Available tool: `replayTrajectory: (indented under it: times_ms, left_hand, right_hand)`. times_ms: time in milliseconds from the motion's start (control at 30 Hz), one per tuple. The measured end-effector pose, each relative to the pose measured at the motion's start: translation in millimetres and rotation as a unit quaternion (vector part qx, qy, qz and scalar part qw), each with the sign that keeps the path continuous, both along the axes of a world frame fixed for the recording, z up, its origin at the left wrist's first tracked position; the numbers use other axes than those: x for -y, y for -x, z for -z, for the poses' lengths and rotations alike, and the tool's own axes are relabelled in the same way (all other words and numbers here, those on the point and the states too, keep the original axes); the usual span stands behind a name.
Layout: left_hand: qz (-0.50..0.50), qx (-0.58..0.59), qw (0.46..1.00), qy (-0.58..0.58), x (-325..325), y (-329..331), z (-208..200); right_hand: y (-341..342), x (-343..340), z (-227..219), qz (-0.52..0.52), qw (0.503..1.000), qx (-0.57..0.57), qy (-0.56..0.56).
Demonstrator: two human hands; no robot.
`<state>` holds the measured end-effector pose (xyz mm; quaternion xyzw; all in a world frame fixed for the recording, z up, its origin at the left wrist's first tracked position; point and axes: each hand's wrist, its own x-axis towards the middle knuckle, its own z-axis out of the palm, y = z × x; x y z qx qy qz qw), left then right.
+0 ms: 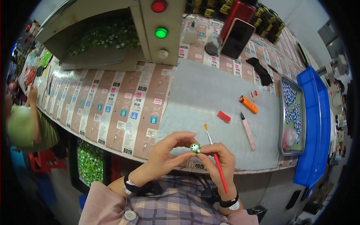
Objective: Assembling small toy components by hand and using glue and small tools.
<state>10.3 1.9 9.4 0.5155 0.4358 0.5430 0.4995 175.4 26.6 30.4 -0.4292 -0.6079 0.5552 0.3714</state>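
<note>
Between my two hands, just over the near table edge, is a small green figurine point(195, 147) with a white face and dark eyes. My left hand point(168, 150) pinches it from the left between thumb and fingertips. From the right, my right hand point(219, 159) grips its other side with thumb and forefinger. The same right hand also holds a thin paintbrush point(218, 168) with a red handle. Its tan bristles point up and away, apart from the figurine.
On the grey sheet point(202, 90) lie a pink-handled craft knife point(248, 133), an orange cutter point(248, 104) and a red block point(224, 116). A metal tray point(281, 131) of small beadlike pieces stands right, beside a blue bin point(313, 93). A phone point(237, 38) leans behind; a lit machine point(157, 48) stands left.
</note>
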Motion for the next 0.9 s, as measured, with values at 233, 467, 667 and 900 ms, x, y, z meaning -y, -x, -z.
replayTrajectory:
  times_ms: [233,467,667,900]
  left_hand:
    - [-0.070,0.008,0.997,0.040,17.5,32.5,2.3]
    - [-0.410,0.007,0.912,0.012,106.7,140.4,3.9]
    - [-0.634,-0.394,0.608,0.271,230.6,240.6,91.4]
    - [-0.526,-0.181,0.830,-0.027,88.3,275.4,-52.6]
  right_hand:
    - [0.7,-30.4,12.5,0.028,0.944,0.250,-0.213]
    - [6.5,-42.0,17.8,0.044,0.898,0.278,-0.339]
    - [13.4,-33.1,20.1,-0.011,0.921,0.235,-0.310]
    - [17.6,-26.2,17.9,-0.030,0.933,0.241,-0.264]
